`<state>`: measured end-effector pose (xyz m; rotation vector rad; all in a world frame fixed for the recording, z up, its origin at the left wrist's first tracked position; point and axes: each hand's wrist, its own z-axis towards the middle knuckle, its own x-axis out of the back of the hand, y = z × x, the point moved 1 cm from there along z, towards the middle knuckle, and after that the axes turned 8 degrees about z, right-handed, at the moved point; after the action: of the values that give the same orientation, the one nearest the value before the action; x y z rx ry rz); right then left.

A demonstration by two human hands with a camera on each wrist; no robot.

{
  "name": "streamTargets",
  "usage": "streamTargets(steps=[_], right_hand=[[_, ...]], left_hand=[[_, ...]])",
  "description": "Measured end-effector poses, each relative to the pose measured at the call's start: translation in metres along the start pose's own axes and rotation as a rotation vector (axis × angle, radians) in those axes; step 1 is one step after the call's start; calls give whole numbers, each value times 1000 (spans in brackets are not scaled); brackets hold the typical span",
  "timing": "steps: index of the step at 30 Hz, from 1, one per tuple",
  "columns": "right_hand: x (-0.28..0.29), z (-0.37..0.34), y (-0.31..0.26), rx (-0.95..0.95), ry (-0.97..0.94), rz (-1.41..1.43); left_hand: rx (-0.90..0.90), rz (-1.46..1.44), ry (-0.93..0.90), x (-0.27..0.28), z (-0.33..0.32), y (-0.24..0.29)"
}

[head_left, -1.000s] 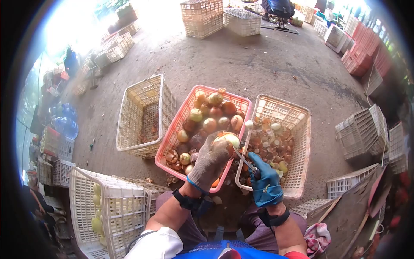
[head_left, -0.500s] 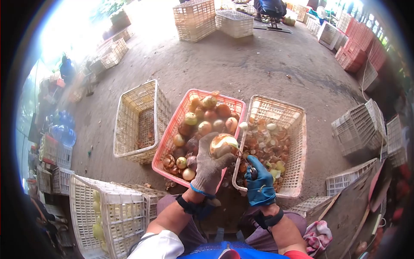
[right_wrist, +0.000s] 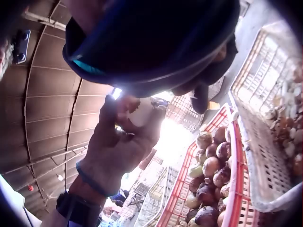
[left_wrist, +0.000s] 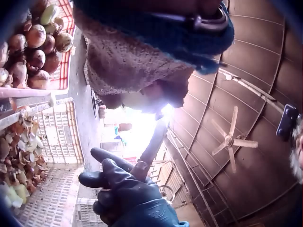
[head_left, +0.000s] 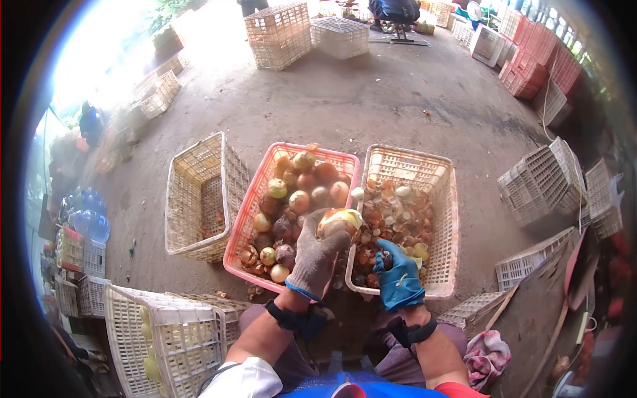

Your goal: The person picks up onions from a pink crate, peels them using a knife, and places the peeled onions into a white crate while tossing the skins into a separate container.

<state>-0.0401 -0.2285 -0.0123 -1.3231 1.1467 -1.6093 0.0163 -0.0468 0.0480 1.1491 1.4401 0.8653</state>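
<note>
My left hand (head_left: 317, 260), in a grey knit glove, grips a partly peeled onion (head_left: 338, 222) over the near edge of a pink basket (head_left: 249, 202). Pale flesh shows on the onion's upper side, and brown skin still covers part of it. Whole onions (head_left: 300, 201) fill that basket. In a blue rubber glove, my right hand (head_left: 400, 284) holds a knife (left_wrist: 155, 142) by its handle. Its blade points up toward the left hand in the left wrist view. Below the right hand is a whitish basket (head_left: 443, 229) of onion skins and scraps (head_left: 391, 212).
Left of the pink basket stands a white crate (head_left: 233, 189) with a few skins inside. A larger crate (head_left: 189, 338) with pale onions sits by my left knee. More crates (head_left: 541, 182) lie at the right, and a crumpled cloth (head_left: 488, 358) rests by my right leg.
The knife's blade was against the onion and has come away from it, with the right hand lower. My left hand has turned the onion. The head view has shifted, moving the baskets leftward.
</note>
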Motion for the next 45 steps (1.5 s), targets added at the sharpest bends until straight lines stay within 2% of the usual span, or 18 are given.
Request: streamTargets(steps=[5, 7, 8, 9, 11, 15, 19, 21, 24, 27, 28, 30, 34, 35, 37, 40, 43, 45], right_hand=[[21, 2, -12, -324, -153, 325], [31, 7, -11, -462, -211, 415], [35, 9, -11, -532, -241, 460], [37, 10, -15, -536, -215, 474], [37, 9, -26, -548, -167, 499], [30, 11, -17, -238, -68, 411], [29, 11, -30, -139, -15, 416], [33, 13, -27, -140, 44, 267], [36, 14, -39, -96, 148, 190], [33, 14, -57, -211, 123, 232], [31, 14, -56, -197, 102, 234], [27, 11, -51, -180, 55, 237], [37, 19, -54, -226, 233, 312], [42, 25, -16, -70, 285, 121], [56, 32, -12, 7, 216, -115], [50, 27, -12, -123, 113, 76], [27, 19, -23, -73, -82, 451], [31, 18, -34, -86, -164, 373]], left_hand=[[110, -109, -157, -4, 6, -6], [-22, 150, -205, 0, 13, -15], [38, 58, -187, -1, 10, -19], [99, -36, -167, -6, 9, -16], [10, 153, -179, -5, 14, -22], [85, 206, -198, -6, 14, -29], [-9, 422, -303, -3, 13, -42], [13, 401, -348, -5, 8, -34], [290, -91, -326, -14, -1, -16], [257, -27, -249, -6, 3, -21], [23, 237, -281, -5, 9, -33], [92, 180, -268, 0, 9, -46], [206, -85, -312, 4, 8, -51], [211, -155, -313, 2, 9, -51], [195, -158, -277, -1, 8, -45], [177, -163, -294, 3, 11, -52], [141, -50, -304, 4, 10, -58], [122, 74, -308, 2, 9, -54]])
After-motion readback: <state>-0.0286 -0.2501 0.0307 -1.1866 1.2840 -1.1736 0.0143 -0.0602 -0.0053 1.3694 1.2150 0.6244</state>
